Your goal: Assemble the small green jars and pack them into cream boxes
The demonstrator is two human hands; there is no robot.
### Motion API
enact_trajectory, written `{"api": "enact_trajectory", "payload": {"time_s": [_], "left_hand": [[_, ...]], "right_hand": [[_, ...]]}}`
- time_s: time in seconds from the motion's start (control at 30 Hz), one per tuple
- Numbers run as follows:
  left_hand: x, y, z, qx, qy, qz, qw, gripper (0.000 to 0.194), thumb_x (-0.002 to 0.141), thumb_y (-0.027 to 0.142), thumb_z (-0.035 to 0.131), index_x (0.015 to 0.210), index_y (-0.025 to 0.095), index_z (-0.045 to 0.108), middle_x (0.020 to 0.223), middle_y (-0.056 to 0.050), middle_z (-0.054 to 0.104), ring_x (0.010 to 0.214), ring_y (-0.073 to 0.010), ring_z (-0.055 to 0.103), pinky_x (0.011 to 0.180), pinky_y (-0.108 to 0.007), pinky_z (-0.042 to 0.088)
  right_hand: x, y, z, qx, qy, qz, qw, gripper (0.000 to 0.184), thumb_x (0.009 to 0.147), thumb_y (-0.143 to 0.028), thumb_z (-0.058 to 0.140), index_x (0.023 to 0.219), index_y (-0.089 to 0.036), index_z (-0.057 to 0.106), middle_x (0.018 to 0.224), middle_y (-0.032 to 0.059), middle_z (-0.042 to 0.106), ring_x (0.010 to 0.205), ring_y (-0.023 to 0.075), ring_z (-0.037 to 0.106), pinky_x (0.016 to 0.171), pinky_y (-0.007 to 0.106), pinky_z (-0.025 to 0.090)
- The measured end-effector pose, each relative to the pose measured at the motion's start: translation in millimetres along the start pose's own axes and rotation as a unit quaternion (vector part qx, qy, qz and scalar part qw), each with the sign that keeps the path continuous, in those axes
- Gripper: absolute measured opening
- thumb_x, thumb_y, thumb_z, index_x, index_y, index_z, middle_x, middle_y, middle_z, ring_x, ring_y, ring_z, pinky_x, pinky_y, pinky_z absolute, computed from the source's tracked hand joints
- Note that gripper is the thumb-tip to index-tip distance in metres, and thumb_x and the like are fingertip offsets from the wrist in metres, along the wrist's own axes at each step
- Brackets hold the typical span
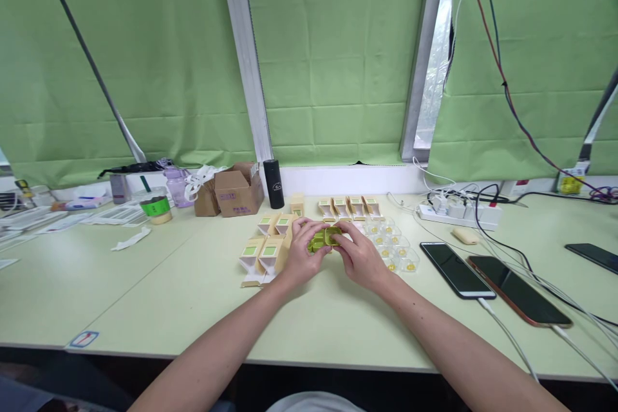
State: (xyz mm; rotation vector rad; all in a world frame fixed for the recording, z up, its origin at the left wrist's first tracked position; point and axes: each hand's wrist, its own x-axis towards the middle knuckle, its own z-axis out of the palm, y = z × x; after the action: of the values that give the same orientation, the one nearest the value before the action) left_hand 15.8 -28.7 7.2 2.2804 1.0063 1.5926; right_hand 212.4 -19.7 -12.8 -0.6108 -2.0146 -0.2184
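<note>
Over the middle of the table, my left hand (pixel 308 250) has its fingers wrapped round a small yellow-green container (pixel 316 241). My right hand (pixel 358 255) grips a squarish yellow-green part (pixel 333 235) of it, thumb and fingers at its edges. Whether the two green parts are joined I cannot tell. Left of my hands stand several small cardboard boxes (pixel 251 251) with green-framed windows. Behind my hands is a row of similar boxes (pixel 348 207). Close to my right hand lies a clear plastic tray (pixel 398 250) with yellow bits in its cups.
A brown carton (pixel 239 191) and a black bottle (pixel 273 184) stand at the back. To the right lie two phones (pixel 458 269) (pixel 519 288) with charging cables and a white power strip (pixel 458 214). Leftward are a green-banded cup (pixel 157 207), a purple bottle (pixel 178 188) and papers (pixel 120 214).
</note>
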Motion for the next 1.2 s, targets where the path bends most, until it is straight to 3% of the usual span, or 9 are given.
{"api": "enact_trajectory", "payload": {"time_s": [0.67,0.9,1.03,1.2], "left_hand": [[-0.4,-0.6,0.6,0.006,0.004,-0.006,1.0,0.038,0.089,0.023,0.078,0.127,0.028,0.073,0.122,-0.01,0.072,0.128,-0.0324,0.049,0.114,-0.057,0.043],[-1.7,-1.4,-2.9,0.011,-0.008,0.021,1.0,0.044,0.095,0.026,0.069,0.138,0.026,0.064,0.131,-0.011,0.07,0.132,-0.0334,0.046,0.116,-0.059,0.041],[-2.4,-0.9,-3.9,0.03,0.009,0.039,0.999,0.045,0.095,0.02,0.061,0.139,0.026,0.061,0.135,-0.011,0.066,0.135,-0.0331,0.044,0.117,-0.059,0.039],[-4.1,-2.1,-2.0,0.055,0.003,0.047,0.997,0.053,0.092,0.013,0.06,0.143,0.026,0.057,0.139,-0.012,0.064,0.137,-0.0336,0.043,0.118,-0.059,0.039]], "right_hand": [[-1.8,3.6,4.2,0.022,0.029,-0.009,0.999,0.027,0.103,-0.01,0.047,0.121,-0.021,0.065,0.138,0.0198,0.061,0.125,0.029,0.065,0.095,0.047,0.063],[-3.5,2.2,4.0,0.085,0.06,0.068,0.992,0.027,0.104,-0.021,0.055,0.13,-0.025,0.06,0.137,0.0143,0.069,0.133,0.0283,0.065,0.11,0.049,0.057],[-1.5,1.8,5.2,0.167,0.086,0.169,0.968,0.017,0.105,-0.033,0.055,0.117,-0.024,0.063,0.12,0.0118,0.076,0.109,0.0258,0.075,0.095,0.043,0.063],[2.2,2.2,4.8,0.245,0.094,0.274,0.925,0.032,0.105,-0.054,0.056,0.1,-0.023,0.059,0.09,0.0045,0.072,0.08,0.0211,0.074,0.076,0.036,0.062]]}}
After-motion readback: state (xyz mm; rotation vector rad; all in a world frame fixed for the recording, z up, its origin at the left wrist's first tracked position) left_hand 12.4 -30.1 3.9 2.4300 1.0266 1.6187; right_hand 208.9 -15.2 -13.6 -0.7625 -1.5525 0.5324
